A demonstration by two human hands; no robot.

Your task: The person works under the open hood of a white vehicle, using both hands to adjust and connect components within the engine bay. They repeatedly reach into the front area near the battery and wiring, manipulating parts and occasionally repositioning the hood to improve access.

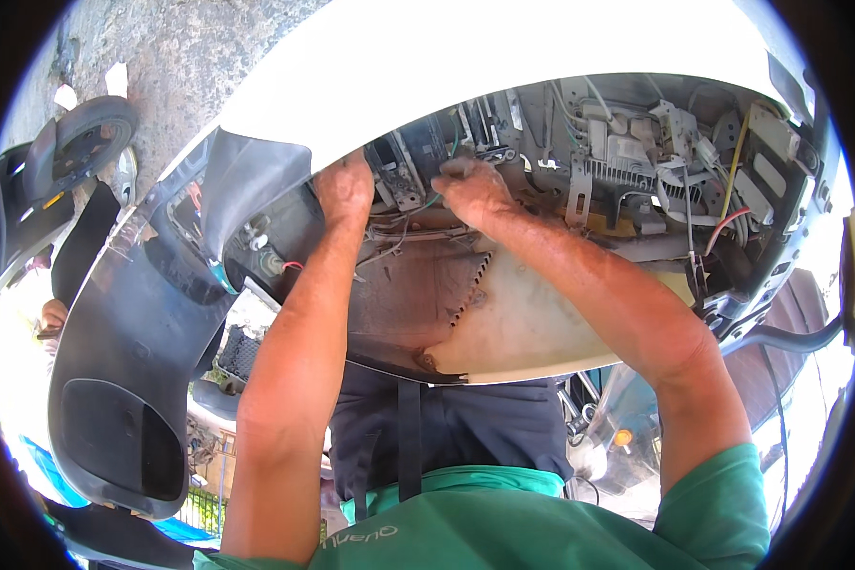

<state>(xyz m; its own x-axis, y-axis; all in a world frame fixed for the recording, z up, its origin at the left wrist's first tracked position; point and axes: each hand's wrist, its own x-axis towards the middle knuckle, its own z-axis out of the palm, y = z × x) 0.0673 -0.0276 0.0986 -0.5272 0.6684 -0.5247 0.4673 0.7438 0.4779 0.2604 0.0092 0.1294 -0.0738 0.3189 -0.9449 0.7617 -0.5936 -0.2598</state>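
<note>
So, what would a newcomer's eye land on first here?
Probably the glaring white curved panel across the top. Next, the left hand, left of centre, and the right hand, near upper centre, both beneath its lower edge. Then the large dark curved panel down the left side.

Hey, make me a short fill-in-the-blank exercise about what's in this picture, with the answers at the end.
1. In the picture, the broad panel above the left hand and the right hand is ____.
2. The dark grey flap lies nearer the ____ hand.
3. The person's shirt is ____.
4. The thin slanted strip toward the right is ____.

Answers: white; left; green; yellow.
</note>
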